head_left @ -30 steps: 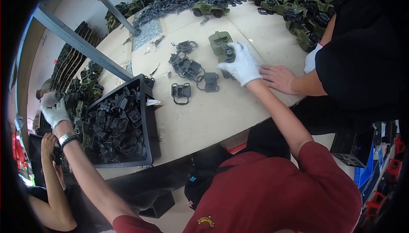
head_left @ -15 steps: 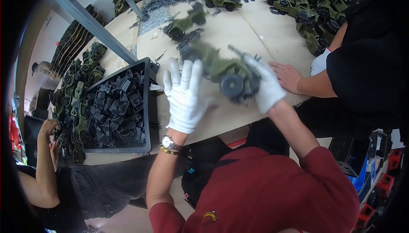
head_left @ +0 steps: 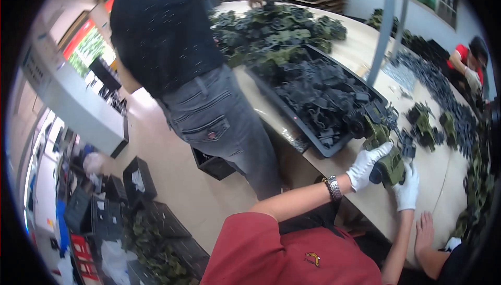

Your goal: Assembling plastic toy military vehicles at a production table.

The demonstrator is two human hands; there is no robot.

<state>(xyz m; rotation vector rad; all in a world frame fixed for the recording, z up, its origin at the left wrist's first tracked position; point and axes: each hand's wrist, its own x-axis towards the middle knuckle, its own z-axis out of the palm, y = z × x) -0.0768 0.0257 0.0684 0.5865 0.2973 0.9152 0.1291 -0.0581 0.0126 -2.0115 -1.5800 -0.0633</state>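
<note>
An olive-green toy jeep point(head_left: 390, 168) with black wheels is held at the table's near edge, close to the black tray's corner. My left hand point(head_left: 367, 168), in a white glove, grips the jeep's left side. Gloved in white too, my right hand point(head_left: 407, 188) holds its lower right end; part of those fingers is hidden behind the toy. Just beyond the jeep, dark plastic parts point(head_left: 380, 115) overlap it in view, and I cannot tell whether they are joined to it. More green toy vehicles point(head_left: 424, 128) lie on the table past my hands.
A black tray point(head_left: 327, 149) of dark parts stands on the table point(head_left: 443, 180), with a pile of green vehicles point(head_left: 282, 29) behind it. A metal post point(head_left: 383, 34) rises beyond. One co-worker point(head_left: 172, 40) stands left; another person's hand point(head_left: 425, 233) rests at right. Crates point(head_left: 138, 180) line the floor.
The view has swung left. My left hand, spread and empty before, now grips the toy jeep together with my right hand, which held it earlier.
</note>
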